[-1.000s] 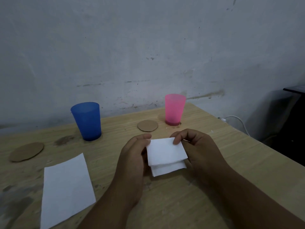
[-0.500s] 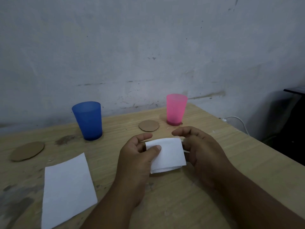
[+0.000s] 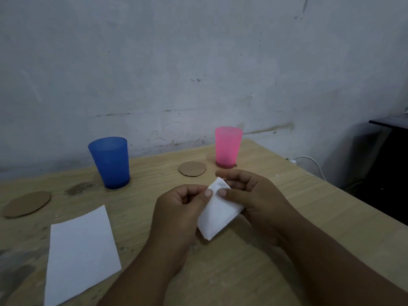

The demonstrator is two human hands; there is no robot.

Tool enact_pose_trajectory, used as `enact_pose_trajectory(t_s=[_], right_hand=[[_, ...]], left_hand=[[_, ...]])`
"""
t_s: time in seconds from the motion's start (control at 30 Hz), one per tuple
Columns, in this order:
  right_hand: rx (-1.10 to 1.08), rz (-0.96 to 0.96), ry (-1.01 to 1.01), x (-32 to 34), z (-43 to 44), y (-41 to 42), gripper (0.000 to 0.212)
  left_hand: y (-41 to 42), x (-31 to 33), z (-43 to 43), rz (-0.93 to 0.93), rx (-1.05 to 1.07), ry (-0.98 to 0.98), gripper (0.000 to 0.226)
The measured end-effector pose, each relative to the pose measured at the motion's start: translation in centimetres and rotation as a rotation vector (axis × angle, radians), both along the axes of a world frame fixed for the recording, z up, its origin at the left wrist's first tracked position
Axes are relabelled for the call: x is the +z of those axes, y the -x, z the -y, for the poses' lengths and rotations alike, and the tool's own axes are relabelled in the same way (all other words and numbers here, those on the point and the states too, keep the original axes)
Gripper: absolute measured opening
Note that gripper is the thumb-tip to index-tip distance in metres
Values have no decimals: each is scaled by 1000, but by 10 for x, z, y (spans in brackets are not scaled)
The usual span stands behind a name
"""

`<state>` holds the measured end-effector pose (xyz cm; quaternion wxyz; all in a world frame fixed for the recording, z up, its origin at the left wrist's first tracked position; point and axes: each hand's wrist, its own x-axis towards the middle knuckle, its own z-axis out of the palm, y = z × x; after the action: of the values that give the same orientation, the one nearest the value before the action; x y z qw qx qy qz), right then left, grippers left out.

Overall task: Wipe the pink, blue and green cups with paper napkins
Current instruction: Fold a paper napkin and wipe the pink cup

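I was at the preparing step. My left hand and right hand both pinched a folded paper napkin just above the middle of the bench, thumbs meeting at its upper corner. No cup was touched yet. The pink cup stood upright just beyond my right hand and the blue cup stood far left; no green cup showed. A second napkin lay flat near left. Next, I judged, one hand had to let go and fetch a cup, likely the pink, while the other kept the napkin.
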<state>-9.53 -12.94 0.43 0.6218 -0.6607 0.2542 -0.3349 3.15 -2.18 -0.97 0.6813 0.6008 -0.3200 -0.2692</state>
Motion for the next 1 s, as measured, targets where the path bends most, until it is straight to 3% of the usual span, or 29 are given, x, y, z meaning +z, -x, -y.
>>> enact_pose_trajectory(t_s=[0.13, 0.27, 0.4, 0.5, 0.6, 0.7, 0.83, 0.93, 1.0], right_hand=[[-43, 116, -276, 2, -5, -7, 25], [46, 56, -248, -2, -20, -16, 36], [-16, 164, -251, -2, -15, -17, 33], [71, 308, -357, -1, -14, -15, 38], [100, 336, -404, -2, -15, -19, 37], [-81, 355, -412, -6, -1, -15, 25], [-434, 139, -60, -6, 26, -3, 14], [-652, 97, 23, -6, 42, 3, 11], [-730, 123, 0, -7, 49, 6, 11]], left_hand=[[1, 3, -1, -63, 95, 63, 7], [8, 7, -2, -115, 77, 115, 8], [13, 8, -2, -79, 110, 122, 8], [16, 9, 5, -147, 173, 150, 6], [23, 14, 20, -188, 208, 179, 5], [25, 22, 42, -128, 216, 138, 5], [23, 21, 74, 5, 135, 66, 10], [22, 21, 96, 115, 121, 9, 4], [14, 20, 115, 190, 181, -57, 34]])
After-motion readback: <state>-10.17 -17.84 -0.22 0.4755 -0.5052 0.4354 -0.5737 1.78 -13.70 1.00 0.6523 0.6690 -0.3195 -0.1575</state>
